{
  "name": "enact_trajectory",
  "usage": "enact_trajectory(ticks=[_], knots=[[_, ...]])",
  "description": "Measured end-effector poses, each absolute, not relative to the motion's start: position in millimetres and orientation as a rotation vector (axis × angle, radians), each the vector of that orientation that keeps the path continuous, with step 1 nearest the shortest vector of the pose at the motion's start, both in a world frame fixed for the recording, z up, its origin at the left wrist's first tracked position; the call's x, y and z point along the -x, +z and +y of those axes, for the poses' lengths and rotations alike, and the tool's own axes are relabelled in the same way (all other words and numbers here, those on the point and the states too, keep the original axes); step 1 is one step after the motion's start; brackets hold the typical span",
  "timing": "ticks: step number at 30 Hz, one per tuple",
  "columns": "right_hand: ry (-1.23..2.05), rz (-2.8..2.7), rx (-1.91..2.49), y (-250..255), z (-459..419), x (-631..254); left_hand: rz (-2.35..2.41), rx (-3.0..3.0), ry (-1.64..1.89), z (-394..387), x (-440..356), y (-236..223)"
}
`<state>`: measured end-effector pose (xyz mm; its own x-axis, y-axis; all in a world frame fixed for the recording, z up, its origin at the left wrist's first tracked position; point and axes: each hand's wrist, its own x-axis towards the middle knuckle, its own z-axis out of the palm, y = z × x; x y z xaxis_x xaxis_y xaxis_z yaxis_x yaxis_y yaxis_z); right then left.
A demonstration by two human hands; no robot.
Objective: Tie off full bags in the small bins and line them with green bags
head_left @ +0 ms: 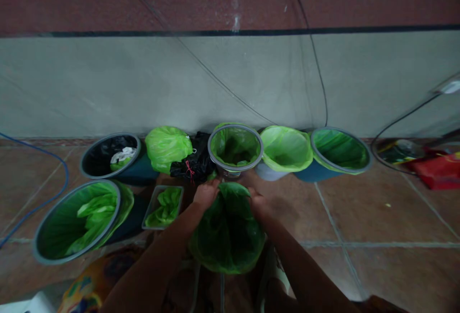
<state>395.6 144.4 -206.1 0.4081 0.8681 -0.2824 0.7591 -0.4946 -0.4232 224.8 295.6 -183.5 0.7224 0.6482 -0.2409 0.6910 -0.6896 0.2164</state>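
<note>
A green plastic bag (228, 248) is spread wide below me, between my forearms, its mouth facing up. At the left of its far edge, my left hand (207, 194) has its fingers closed on the plastic. My right hand (258, 202) grips the same edge on the other side. Whether a bin stands inside or under the bag is hidden. Just beyond my hands is a grey-rimmed bin (235, 165) with a green liner. A small clear tub (150, 223) holding crumpled green bags (167, 205) sits left of my left hand.
Along the wall stand a pale green-lined bin (269, 171), a blue green-lined bin (316, 171) and a black-lined bin (134, 174). Knotted green (168, 150) and black bags (196, 157) lie among them. A large bin (41, 246) is at left. Cables include a blue hose (66, 174).
</note>
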Motion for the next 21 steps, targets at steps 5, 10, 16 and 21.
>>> enact_trajectory(ticks=[5, 10, 16, 21], knots=[[0.340, -1.556, 2.699, -209, 142, -383, 1.153, -2.826, -0.221, 281, -227, -183], [0.215, -1.618, 2.806, -198, 140, -377, 1.290, -2.798, -0.270, 276, -231, -180], [0.368, -1.448, 2.602, -179, 141, -387, 1.431, -2.302, -0.340, 289, -225, -161], [0.591, -1.355, 2.385, -158, 181, -407, 1.391, -1.944, -0.087, 316, -230, -164]])
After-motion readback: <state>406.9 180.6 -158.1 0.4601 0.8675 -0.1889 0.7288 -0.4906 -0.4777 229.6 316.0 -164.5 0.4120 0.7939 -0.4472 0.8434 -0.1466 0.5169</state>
